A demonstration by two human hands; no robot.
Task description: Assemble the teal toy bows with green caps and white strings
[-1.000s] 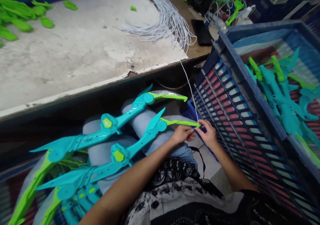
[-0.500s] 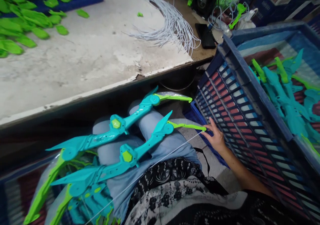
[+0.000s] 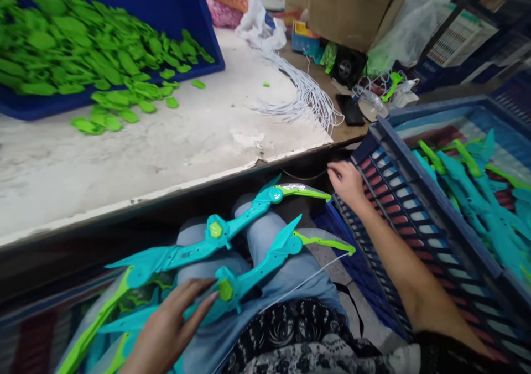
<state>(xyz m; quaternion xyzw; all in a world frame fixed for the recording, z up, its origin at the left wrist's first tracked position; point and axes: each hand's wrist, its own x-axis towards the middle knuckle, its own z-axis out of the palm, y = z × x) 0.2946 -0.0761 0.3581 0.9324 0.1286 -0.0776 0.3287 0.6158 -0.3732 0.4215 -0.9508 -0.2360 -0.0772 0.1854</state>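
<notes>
The near toy bow (image 3: 257,271), teal with lime limbs, lies across the lap in the lower centre of the frame. The left hand (image 3: 176,316) reaches in from the bottom left, fingers part-spread over the bow just left of its lime hexagon; whether they grip cannot be told. The right hand (image 3: 346,183), right of centre, has fingers loosely curled, well apart from this bow's right tip; whether they pinch anything is unclear. A white cord (image 3: 309,280) slants from that tip to the lower centre. The far toy bow (image 3: 243,219) lies across the jeans (image 3: 265,238) above, its right tip just below the right hand.

The chipped front edge of the table (image 3: 215,130) climbs from middle left towards upper right, a dark gap separating it from the knees. The blue crate (image 3: 379,133) walls off the right side, close beside the right forearm. Open space remains between the right hand and the near bow's tip.
</notes>
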